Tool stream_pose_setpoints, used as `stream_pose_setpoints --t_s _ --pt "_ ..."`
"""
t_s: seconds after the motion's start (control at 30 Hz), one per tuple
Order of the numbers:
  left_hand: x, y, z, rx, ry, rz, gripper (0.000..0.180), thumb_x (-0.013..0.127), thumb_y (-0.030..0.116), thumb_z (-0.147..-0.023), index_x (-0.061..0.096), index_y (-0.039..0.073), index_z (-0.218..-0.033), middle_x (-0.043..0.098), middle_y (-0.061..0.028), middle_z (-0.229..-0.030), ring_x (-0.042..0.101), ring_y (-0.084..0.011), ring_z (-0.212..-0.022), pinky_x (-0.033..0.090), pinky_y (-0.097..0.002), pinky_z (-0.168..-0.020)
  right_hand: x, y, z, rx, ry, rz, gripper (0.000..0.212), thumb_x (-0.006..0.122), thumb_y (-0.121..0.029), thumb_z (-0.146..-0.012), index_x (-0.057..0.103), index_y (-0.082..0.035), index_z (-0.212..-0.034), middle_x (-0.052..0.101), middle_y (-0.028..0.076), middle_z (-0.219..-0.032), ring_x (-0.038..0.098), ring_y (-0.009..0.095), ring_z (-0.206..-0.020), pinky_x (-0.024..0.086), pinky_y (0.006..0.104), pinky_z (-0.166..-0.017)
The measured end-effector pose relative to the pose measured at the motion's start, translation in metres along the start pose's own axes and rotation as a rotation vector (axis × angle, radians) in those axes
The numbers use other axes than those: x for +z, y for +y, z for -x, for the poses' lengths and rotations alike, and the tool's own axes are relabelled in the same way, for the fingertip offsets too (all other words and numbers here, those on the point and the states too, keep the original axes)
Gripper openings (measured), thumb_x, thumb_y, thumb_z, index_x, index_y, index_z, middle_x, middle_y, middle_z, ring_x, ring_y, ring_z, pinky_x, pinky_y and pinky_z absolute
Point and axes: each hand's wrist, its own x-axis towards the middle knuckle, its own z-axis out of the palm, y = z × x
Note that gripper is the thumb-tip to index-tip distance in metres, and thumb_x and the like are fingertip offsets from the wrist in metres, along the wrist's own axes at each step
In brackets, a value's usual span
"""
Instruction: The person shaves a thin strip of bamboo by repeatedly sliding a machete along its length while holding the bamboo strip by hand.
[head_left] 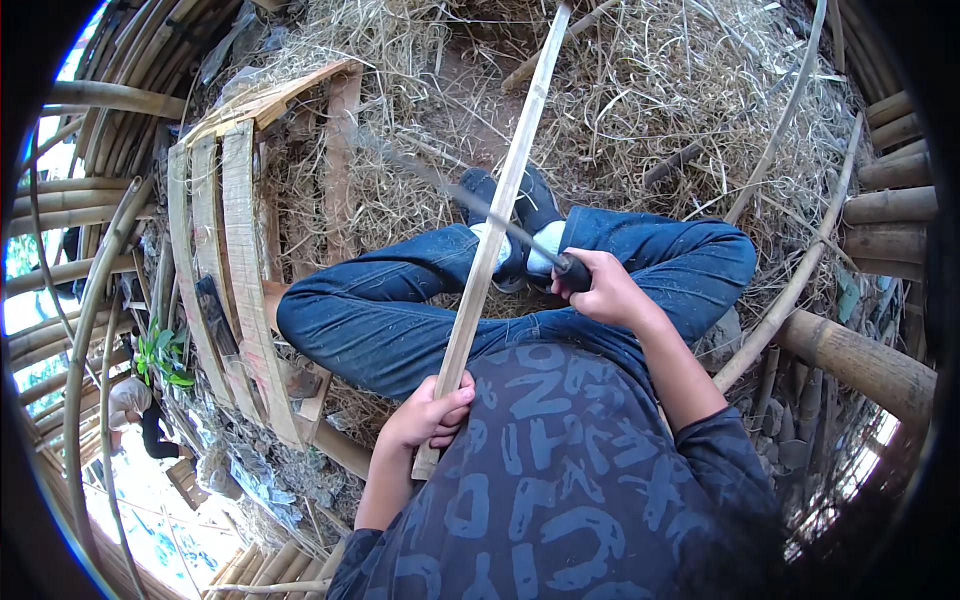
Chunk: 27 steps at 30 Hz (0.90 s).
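Bamboo strip (pixel 522 145): long, pale and flat, slanting from the shirt front up past the shoes to the upper edge; its near end shows just below the left hand.
Ground: covered in loose dry straw (pixel 640 110), with a bare brown patch beyond the feet.
Bamboo walls: stacked poles (pixel 120 97) at left and right, bent by the lens, with daylight coming through on the left.
Legs (pixel 380 310): in blue jeans, folded outward, the dark shoes (pixel 540 205) close together under the strip's line.
Wooden frame (pixel 245 250): pale planks just beside the left knee, a dark flat piece (pixel 216 315) lying on them.
Knife (pixel 520 236): dark handle, long blade blurred toward its tip, crossing the strip; whether they touch, I cannot tell.
Left hand (pixel 428 415): fingers closed around the strip near its lower end, thumb lying along it.
Right hand (pixel 607 290): fingers wrapped round the knife handle, above the shin, with the blade pointing to the upper left.
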Motion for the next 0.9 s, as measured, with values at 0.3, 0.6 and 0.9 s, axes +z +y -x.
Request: stream_pose_setpoints --t_s 0.3,0.6,0.9 --pt "0.0 0.0 -0.003 -0.006 0.004 0.008 0.022 0.06 0.029 -0.095 0.045 0.014 -0.091 0.026 0.011 -0.052 0.022 -0.0014 -0.036 0.019 -0.0206 -0.032 0.039 -0.054 -0.01 -0.152 -0.122 0.585 0.04 0.071 -0.038 -0.069 0.069 -0.002 -0.087 0.066 0.021 -0.07 0.066 0.038 -0.071 0.054 0.0463 -0.069" --pt "-0.001 -0.004 -0.002 -0.007 0.048 0.027 0.021 0.06 0.03 -0.095 0.046 0.014 -0.093 0.025 0.011 -0.052 0.02 -0.0016 -0.036 0.017 -0.0216 -0.032 0.057 -0.034 -0.029 -0.251 -0.01 0.798 0.018 0.071 -0.022 -0.068 0.065 -0.006 -0.074 0.067 0.016 -0.068 0.069 0.032 -0.063 0.055 0.043 -0.06" --pt "-0.003 -0.004 -0.004 -0.017 0.055 0.06 0.019 0.058 0.029 -0.097 0.047 0.014 -0.095 0.027 0.0107 -0.053 0.021 -0.0015 -0.036 0.016 -0.0212 -0.033 0.053 -0.014 -0.036 -0.238 0.079 0.832 0.02 0.072 -0.023 -0.065 0.065 -0.006 -0.074 0.067 0.015 -0.067 0.068 0.032 -0.063 0.055 0.0422 -0.061"
